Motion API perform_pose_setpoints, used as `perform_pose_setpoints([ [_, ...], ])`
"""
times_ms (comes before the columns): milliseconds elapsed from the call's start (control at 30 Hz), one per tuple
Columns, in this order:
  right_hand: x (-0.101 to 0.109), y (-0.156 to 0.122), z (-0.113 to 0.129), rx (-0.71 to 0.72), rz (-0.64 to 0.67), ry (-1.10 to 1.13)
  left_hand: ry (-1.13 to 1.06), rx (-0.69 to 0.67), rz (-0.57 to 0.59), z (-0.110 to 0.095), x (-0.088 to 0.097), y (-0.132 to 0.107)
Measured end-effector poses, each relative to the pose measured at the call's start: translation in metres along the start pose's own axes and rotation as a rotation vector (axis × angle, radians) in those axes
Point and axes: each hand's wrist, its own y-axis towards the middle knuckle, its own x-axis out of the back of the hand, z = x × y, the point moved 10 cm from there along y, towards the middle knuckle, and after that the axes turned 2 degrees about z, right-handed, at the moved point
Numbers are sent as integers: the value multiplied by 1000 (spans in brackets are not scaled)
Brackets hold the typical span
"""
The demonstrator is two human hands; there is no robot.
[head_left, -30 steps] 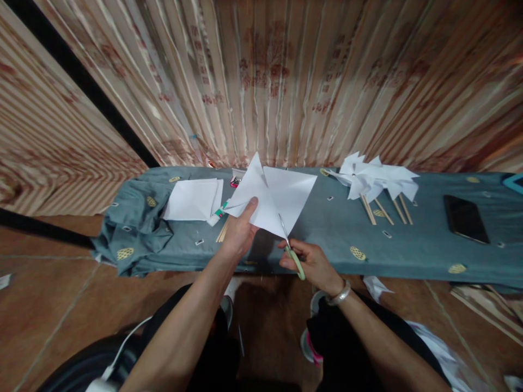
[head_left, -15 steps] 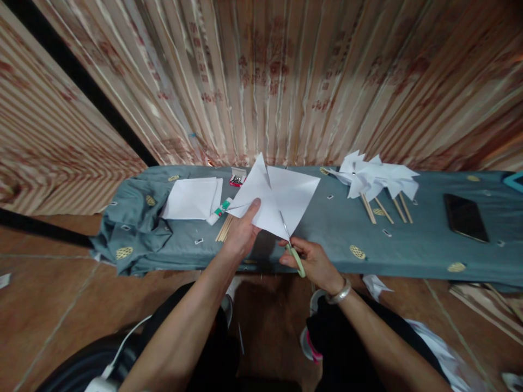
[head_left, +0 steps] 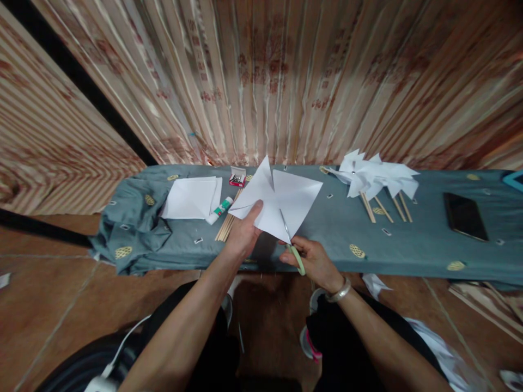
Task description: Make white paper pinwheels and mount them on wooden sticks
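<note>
My left hand [head_left: 245, 231] is closed on the left side of a white square of paper [head_left: 288, 190], thumb on top. Slits run in from its corners toward the middle. My right hand [head_left: 312, 258] grips scissors with pale green handles [head_left: 297, 260]. Their blade lies over the paper's near corner, pointing toward its middle. Behind my left hand lie a bundle of thin wooden sticks [head_left: 224, 227], a white and green glue stick [head_left: 219, 210] and a small red box of pins [head_left: 237, 177].
A stack of white paper squares [head_left: 192, 198] lies at the left of the cloth-covered bench [head_left: 335, 239]. Several paper pinwheels [head_left: 378, 177] on sticks lie to the right, then a black phone [head_left: 466, 216]. A pleated curtain [head_left: 261, 81] hangs behind. Paper scraps [head_left: 375, 286] lie below.
The paper has shifted slightly to the right, and its far slit gapes wider. The scissors stay at the near corner, nearly unmoved.
</note>
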Motion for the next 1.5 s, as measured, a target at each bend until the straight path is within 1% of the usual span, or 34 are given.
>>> perform_pose_setpoints([
  [167, 1, 0, -2, -17, -9, 28, 11, 1, -11, 1, 2, 1],
  [300, 1, 0, -7, -50, -12, 36, 7, -6, 2, 1, 0, 1],
  [667, 2, 0, -1, 25, -11, -52, 12, -15, 26, 5, 0, 0],
  [800, 3, 1, -3, 22, -19, -55, 22, -10, 33, 5, -2, -2],
  [1033, 3, 1, 0, -13, -24, 15, 22, -9, 55, 4, -4, -3],
  [1200, 2, 1, -3, -28, -21, 44, 29, -15, 52, 4, -2, -2],
  [1500, 0, 1, -2, 0, 1, 1, 33, -12, 32, 5, -1, -1],
])
